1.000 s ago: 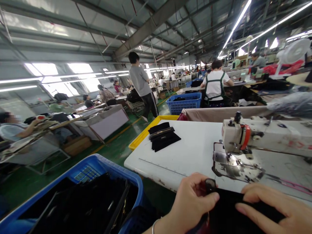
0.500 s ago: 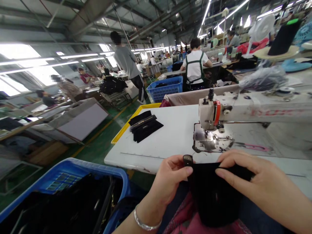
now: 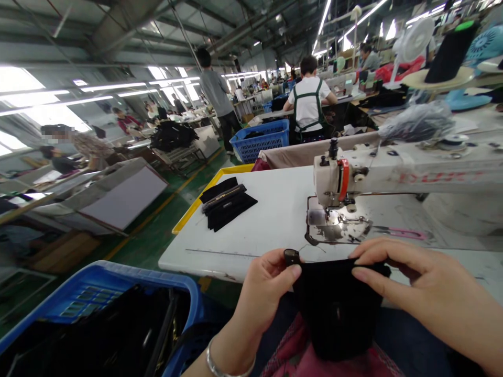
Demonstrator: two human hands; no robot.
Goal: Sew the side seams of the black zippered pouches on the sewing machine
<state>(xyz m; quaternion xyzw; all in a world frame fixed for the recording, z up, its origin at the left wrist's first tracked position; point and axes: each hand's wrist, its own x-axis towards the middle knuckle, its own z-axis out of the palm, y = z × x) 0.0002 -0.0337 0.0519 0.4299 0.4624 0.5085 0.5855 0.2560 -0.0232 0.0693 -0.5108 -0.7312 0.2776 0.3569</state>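
A black fabric piece [image 3: 338,309] hangs between my two hands over my lap, in front of the machine table's near edge. My left hand [image 3: 271,280] pinches its upper left corner, where a dark folded strip end [image 3: 291,256] sticks up. Thumb and fingers of my right hand [image 3: 396,267] close on its top edge at the right. Just beyond my hands stands a white sewing machine [image 3: 338,178] with a metal needle plate [image 3: 334,222]. A small stack of black fabric pieces with a zipper [image 3: 228,201] lies on the white table [image 3: 271,209].
A blue basket [image 3: 157,275] full of black pieces stands at lower left. Pink-handled snips [image 3: 404,233] lie right of the needle plate. A yellow tray edge [image 3: 188,214] borders the table's left side. Ahead, a person in white [image 3: 310,102] sits beside another blue basket [image 3: 261,141].
My right hand's grip sits slightly further right relative to the fabric's top edge. The view has shifted a little, and the standing person in grey appears further right.
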